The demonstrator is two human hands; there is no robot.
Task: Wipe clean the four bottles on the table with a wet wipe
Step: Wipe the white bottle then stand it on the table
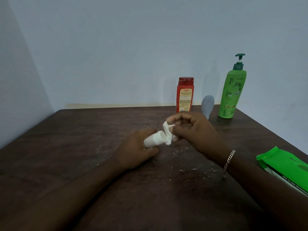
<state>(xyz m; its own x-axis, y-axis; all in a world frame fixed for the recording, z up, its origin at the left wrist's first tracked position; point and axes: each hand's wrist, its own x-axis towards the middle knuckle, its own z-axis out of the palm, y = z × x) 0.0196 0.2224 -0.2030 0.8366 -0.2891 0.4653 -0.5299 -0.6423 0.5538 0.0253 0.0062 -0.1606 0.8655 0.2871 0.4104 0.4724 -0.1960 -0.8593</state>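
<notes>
Left hand (136, 153): closed around a small white bottle (154, 139), held lying on its side just above the desk (83, 139).
Right hand (195, 129): pinched on a crumpled wet wipe (168, 135), pressed against the bottle's flat end.
Bottle axis: roughly level, end pointed right, toward the wipe; right hand nearer that end, so likely wiping along the body next.
Behind the hands: red bottle (185, 95), a grey bottle (207, 105) and a green pump bottle (232, 92), upright near the wall, closest to the right hand.
Far right: green wipes pack (286, 165), flat on the desk.
Desk surface: flecked with white crumbs.
</notes>
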